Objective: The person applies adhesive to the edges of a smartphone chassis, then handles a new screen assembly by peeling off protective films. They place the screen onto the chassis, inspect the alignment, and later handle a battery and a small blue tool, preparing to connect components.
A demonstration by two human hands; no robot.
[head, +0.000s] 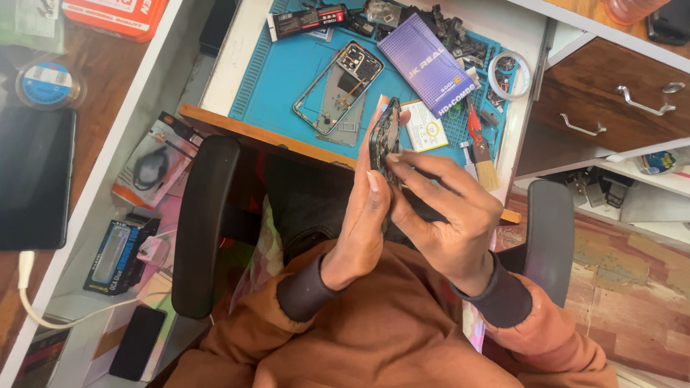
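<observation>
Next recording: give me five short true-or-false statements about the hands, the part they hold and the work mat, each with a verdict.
1. Both hands hold one dark phone part. True: the left hand and right hand meet on the dark phone part.
2. An opened phone frame lies on the blue mat. True: the phone frame rests on the blue mat.
3. The right hand grips the brush. False: the brush lies untouched on the mat's right edge.
4. The purple box sits on the floor. False: the purple box lies on the mat.
5. The mat is red. False: it is blue.
</observation>
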